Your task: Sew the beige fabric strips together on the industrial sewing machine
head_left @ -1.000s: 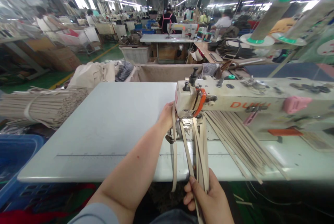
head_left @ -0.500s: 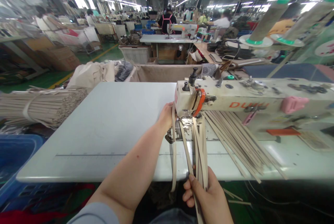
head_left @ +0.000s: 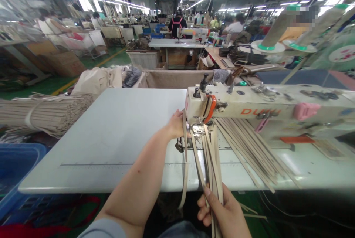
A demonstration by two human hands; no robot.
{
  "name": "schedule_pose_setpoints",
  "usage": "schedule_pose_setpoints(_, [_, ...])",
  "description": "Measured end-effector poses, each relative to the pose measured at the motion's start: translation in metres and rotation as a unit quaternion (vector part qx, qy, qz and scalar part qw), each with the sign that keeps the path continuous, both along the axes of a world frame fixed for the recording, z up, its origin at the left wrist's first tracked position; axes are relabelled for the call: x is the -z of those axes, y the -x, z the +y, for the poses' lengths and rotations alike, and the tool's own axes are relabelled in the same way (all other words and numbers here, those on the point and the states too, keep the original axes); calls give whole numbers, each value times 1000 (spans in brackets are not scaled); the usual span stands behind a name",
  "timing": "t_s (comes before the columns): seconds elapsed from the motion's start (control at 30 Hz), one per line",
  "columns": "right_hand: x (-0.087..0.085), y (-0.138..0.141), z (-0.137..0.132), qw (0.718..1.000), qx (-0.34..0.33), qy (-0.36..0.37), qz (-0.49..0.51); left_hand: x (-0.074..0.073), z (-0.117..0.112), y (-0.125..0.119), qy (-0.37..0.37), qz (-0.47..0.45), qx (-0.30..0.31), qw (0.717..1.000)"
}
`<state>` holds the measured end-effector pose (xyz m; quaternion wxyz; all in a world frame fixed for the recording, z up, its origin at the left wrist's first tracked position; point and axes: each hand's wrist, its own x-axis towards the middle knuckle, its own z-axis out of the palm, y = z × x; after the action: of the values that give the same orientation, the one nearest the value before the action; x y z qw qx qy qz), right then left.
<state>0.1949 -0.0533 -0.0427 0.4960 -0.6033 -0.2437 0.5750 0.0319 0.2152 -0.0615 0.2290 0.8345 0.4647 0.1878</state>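
My right hand is closed around a bunch of narrow beige fabric strips in front of the table edge. These strips run up to the presser foot of a sewing machine. My left hand is at the left of the machine head, close to the presser foot. Its fingertips are partly hidden by the head and by a strip that passes in front of them and hangs over the table edge, so its grip does not show. More loose strips lie fanned out under the machine arm.
A tied bundle of strips and a blue crate are left of the white table. Behind it stands a cloth-lined bin. Thread cones rise at right. A person sits farther off.
My left hand has shifted slightly, with its thumb side now showing beside the presser foot. My right hand has moved a little to the right and down, still gripping the strips.
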Motion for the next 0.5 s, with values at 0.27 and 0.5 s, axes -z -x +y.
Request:
schedule_pose_setpoints(0.27, [-6,-20,-14,977,10,137,160,-4,-4,-3,-2,-2,3,1000])
schedule_pose_setpoints(0.5, [2,-29,-30,979,-46,101,170,-7,-5,-3,-1,-24,18,1000])
